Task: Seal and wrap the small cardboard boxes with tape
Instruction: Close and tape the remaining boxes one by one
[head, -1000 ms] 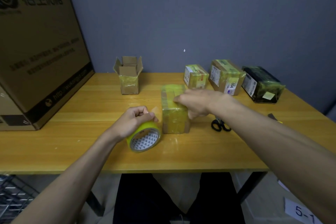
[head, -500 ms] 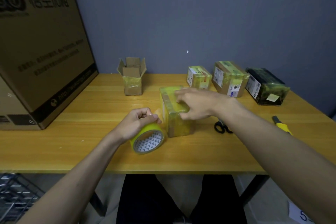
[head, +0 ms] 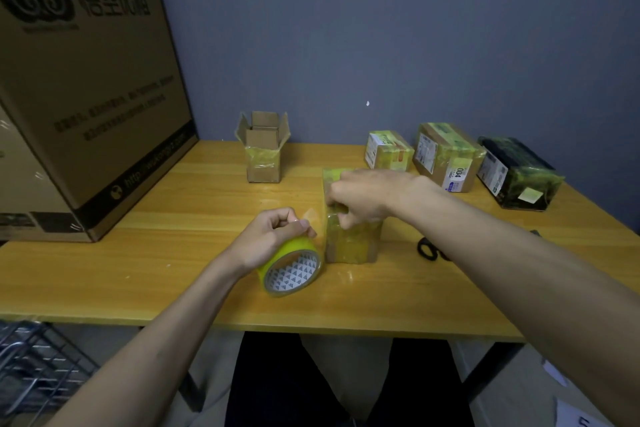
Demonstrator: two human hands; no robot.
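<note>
So we're mid-wrap on one of the little boxes. Our left hand (head: 273, 239) is curled over the top of the yellow tape roll (head: 292, 270), thumb and fingers gripping it, roll standing on edge on the table just beside the box. A short clear stretch of tape (head: 313, 218) runs from the roll to the box's near left edge, as far as we can tell. It's see-through, so hard to be sure.

Just right of that hand sits the box we're wrapping (head: 349, 239), upright and already glossy with tape. Our right hand (head: 367, 198) is on its top and upper left side, fingers bent and pressing or pinching the tape down; can't say which.

Next move, we reckon: keep the box pinned with the right hand and pull the roll round another face, keeping the strip taut so it doesn't wrinkle or stick to itself. Scissors (head: 429, 250), right of the box under our forearm, are there for the cut.

The wooden table (head: 173, 218) also has a big printed carton (head: 86, 90) far left of the left hand, an open-flapped small box (head: 263, 156) behind it, and three wrapped parcels (head: 450, 156) behind the right hand. Plain blue-grey wall behind, wire rack (head: 31, 367) lower left.
</note>
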